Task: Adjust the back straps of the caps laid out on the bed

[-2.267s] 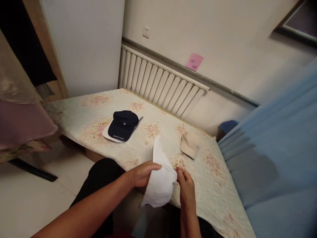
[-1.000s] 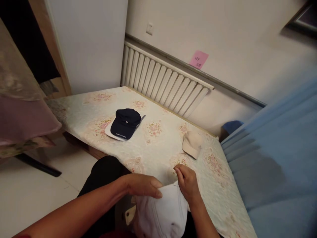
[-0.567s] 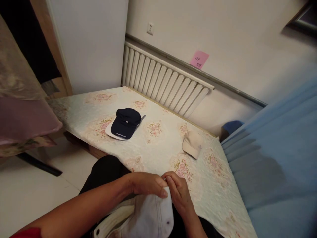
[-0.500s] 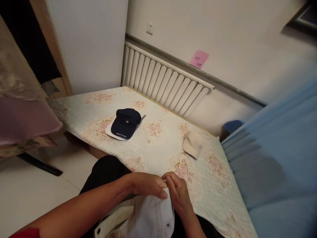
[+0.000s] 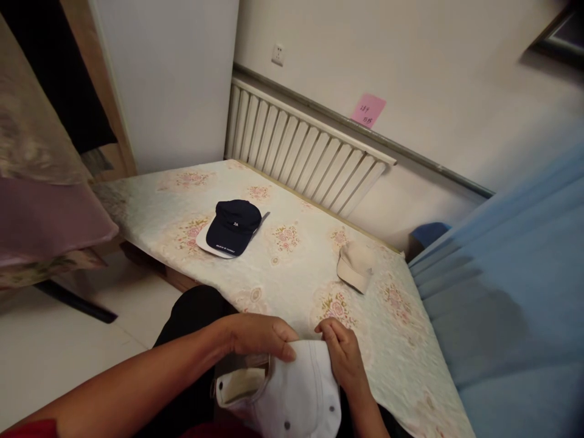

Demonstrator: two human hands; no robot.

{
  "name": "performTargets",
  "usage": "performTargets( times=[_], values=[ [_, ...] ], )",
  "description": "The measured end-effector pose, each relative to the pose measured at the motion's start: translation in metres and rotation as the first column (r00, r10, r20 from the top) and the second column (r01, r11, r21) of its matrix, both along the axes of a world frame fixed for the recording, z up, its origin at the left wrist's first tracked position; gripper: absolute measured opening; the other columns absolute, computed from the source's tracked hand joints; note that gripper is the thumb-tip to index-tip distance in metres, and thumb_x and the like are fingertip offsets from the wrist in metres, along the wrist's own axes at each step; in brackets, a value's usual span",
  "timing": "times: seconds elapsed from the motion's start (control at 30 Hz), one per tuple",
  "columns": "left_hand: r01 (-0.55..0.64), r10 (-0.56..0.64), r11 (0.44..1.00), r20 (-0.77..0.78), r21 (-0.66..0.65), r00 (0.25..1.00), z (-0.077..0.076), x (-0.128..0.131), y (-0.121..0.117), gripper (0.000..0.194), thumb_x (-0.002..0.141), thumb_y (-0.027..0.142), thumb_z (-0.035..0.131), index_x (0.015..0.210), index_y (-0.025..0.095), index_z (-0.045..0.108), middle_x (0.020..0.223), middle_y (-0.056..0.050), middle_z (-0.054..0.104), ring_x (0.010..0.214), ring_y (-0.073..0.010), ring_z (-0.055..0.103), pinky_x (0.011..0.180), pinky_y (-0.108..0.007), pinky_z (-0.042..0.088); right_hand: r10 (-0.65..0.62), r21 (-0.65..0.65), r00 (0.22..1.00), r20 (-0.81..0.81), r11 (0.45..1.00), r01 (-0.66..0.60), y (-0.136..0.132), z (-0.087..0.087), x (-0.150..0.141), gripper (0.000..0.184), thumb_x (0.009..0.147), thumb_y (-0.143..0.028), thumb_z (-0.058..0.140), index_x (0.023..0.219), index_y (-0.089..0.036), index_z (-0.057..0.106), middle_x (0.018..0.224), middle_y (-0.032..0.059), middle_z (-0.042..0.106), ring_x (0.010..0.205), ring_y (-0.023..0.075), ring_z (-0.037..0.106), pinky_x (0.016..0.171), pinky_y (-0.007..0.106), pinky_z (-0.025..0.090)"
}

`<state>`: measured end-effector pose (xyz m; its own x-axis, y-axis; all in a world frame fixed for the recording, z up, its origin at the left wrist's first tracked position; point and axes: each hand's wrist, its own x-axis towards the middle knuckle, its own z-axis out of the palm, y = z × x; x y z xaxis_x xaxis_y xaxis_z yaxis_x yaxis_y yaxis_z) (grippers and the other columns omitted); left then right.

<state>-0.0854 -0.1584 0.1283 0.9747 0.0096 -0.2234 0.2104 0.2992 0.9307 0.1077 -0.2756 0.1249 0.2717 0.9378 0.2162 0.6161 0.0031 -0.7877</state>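
Your left hand is clamped on the white baseball cap, thumb outside the crown and fingers hidden behind it. Your right hand is at the cap's other edge, fingers curled; whether they pinch the fabric you cannot tell from this view. The cap is held close to you, off the near edge of the bed. As far as can be judged, work on it is under way and unfinished: it is not yet laid down, while the navy cap already rests over a white brim and the beige baseball cap lies apart to the right. The held crown's long axis seems to run from your hands down toward you, its back strap pointing left; its brim is out of sight, so you cannot tell where the front points.
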Motion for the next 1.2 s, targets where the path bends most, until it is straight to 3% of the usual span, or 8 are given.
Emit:
performTargets(
  times=[0.23,0.47,0.67,0.8,1.03,1.2],
  values=[
    [-0.016,0.016,1.000,-0.017,-0.014,1.000,0.010,0.010,-0.005,0.020,0.065,0.036,0.069,0.071,0.018,0.064,0.066,0.001,0.060,0.058,-0.0118,0.052,0.059,-0.024,0.042,0.138,-0.026,0.989,-0.053,0.990,-0.140,-0.009,0.019,-0.025,0.035,0.091,-0.039,0.039,0.066,-0.021,0.056,0.060,-0.0027,0.053,0.058,0.0123,0.049,0.055,0.023,0.035],
    [0.039,-0.033,0.978,-0.030,0.206,0.999,0.011,0.007,-0.001,0.015,0.071,0.030,0.061,0.064,0.018,0.056,0.055,0.005,0.049,0.049,-0.0083,0.041,0.050,-0.021,0.033,0.204,-0.036,0.977,0.058,0.979,-0.202,-0.013,0.025,-0.027,0.032,0.086,-0.036,0.052,0.058,-0.020,0.050,0.054,-0.0042,0.047,0.053,0.0106,0.043,0.054,0.024,0.031],
    [0.178,-0.178,0.984,-0.022,-0.001,0.984,0.014,-0.002,0.003,0.024,0.075,0.042,0.062,0.071,0.019,0.057,0.058,0.000,0.062,0.051,-0.0156,0.058,0.052,-0.027,0.043,0.164,-0.055,0.986,0.038,0.985,-0.162,-0.016,0.026,-0.012,0.031,0.085,-0.034,0.051,0.057,-0.021,0.046,0.055,-0.0047,0.044,0.054,0.0108,0.042,0.054,0.024,0.031],
    [0.215,-0.214,0.973,0.025,-0.087,0.977,0.010,-0.001,0.005,0.028,0.076,0.046,0.062,0.076,0.018,0.057,0.059,-0.002,0.066,0.052,-0.0183,0.063,0.056,-0.031,0.049,0.165,-0.054,0.986,0.009,0.985,-0.165,-0.018,0.029,-0.005,0.031,0.085,-0.035,0.049,0.058,-0.021,0.045,0.055,-0.0048,0.042,0.054,0.0107,0.041,0.054,0.023,0.032],
    [0.135,-0.135,0.990,-0.001,-0.034,0.991,0.007,0.008,0.002,0.032,0.076,0.047,0.065,0.072,0.017,0.055,0.055,0.000,0.064,0.047,-0.0140,0.060,0.048,-0.024,0.046,0.321,-0.214,0.943,0.087,0.931,-0.297,-0.020,0.054,-0.024,0.024,0.087,-0.035,0.053,0.069,-0.019,0.059,0.064,-0.0024,0.058,0.062,0.0117,0.051,0.059,0.023,0.035],
    [0.173,-0.173,0.985,0.007,0.014,0.985,0.017,0.009,0.001,0.030,0.077,0.047,0.064,0.075,0.018,0.056,0.055,0.003,0.064,0.050,-0.0123,0.060,0.054,-0.024,0.047,0.336,-0.344,0.914,0.229,0.906,-0.247,-0.021,0.068,-0.041,0.019,0.088,-0.035,0.055,0.078,-0.021,0.062,0.069,-0.0016,0.063,0.065,0.0133,0.055,0.061,0.024,0.034]
  ],
)
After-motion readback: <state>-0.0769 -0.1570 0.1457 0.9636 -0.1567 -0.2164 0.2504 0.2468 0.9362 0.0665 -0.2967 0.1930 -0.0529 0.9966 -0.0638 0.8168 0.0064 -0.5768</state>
